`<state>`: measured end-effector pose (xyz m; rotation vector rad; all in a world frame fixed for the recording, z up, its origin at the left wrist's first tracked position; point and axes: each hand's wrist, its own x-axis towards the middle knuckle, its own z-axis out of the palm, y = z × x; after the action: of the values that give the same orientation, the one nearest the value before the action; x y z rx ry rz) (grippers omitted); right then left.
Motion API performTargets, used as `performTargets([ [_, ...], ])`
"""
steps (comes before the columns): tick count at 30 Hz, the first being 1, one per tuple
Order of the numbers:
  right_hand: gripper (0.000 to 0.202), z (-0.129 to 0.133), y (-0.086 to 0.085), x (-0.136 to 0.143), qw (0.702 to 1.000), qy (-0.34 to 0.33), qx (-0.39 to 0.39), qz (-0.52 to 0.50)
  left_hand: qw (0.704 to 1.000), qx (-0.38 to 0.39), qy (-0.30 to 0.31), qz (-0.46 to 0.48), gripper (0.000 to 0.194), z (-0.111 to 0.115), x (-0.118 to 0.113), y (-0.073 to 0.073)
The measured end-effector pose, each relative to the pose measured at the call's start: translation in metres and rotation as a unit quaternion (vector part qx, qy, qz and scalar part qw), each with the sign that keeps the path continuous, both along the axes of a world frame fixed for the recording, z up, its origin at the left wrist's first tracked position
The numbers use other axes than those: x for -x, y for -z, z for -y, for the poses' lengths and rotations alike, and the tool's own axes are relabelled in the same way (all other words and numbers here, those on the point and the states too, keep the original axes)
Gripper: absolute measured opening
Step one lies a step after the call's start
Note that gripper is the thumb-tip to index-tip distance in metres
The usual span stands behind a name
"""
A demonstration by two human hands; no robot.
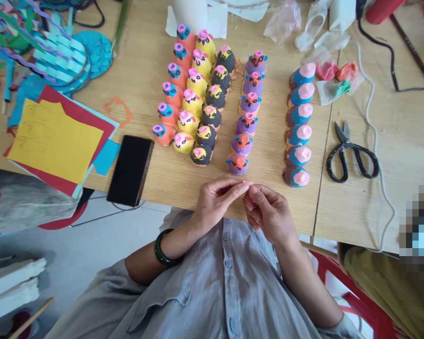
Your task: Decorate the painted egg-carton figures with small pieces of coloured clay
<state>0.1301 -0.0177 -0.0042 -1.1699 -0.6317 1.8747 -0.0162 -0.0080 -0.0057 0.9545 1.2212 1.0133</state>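
My left hand (pixel 217 197), a dark green bangle on its wrist, has thumb and forefinger pinched on a tiny bit of pink clay (pixel 244 181). Its fingertips meet those of my right hand (pixel 270 209), which is closed, with more pink clay (pixel 253 203) partly hidden in its fingers. Just beyond them runs a row of purple clay animal heads (pixel 245 143) with orange faces; the farther ones bear pink rings, the nearest two do not. Left of these stand rows of black (pixel 217 96), yellow (pixel 197 82) and orange clay heads (pixel 171 96).
Blue clay heads with pink tops (pixel 302 113) stand to the right, beside black-handled scissors (pixel 351 155) and a white cable (pixel 374 113). Bagged clay (pixel 342 77) lies behind. At left are a phone (pixel 130 169) and coloured paper (pixel 56 141). People sit on both sides.
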Motion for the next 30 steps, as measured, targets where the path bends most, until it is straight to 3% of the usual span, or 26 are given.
performTargets([
  [5,0.027,0.002,0.004,-0.001,1.0,0.013,0.0,0.024,0.998,0.001,-0.041,0.047,0.019,-0.001,0.0,0.003],
  [11,0.022,0.0,0.004,-0.005,0.999,0.033,-0.007,0.021,0.982,0.068,-0.005,0.178,0.022,-0.001,0.0,0.005],
  [15,0.022,-0.003,0.003,-0.008,0.998,0.068,-0.006,0.013,0.964,0.105,-0.018,0.243,0.023,-0.002,-0.001,0.001],
  [20,0.026,-0.004,0.005,-0.012,0.994,0.112,-0.016,0.002,0.954,0.124,-0.053,0.268,0.024,-0.001,-0.001,-0.005],
  [26,0.02,-0.005,0.003,-0.013,0.992,0.116,-0.045,0.022,0.945,0.13,-0.044,0.297,0.029,-0.001,0.0,-0.008],
  [30,0.018,-0.006,0.001,-0.016,0.99,0.12,-0.059,0.046,0.938,0.153,-0.051,0.307,0.02,-0.001,-0.002,-0.008],
])
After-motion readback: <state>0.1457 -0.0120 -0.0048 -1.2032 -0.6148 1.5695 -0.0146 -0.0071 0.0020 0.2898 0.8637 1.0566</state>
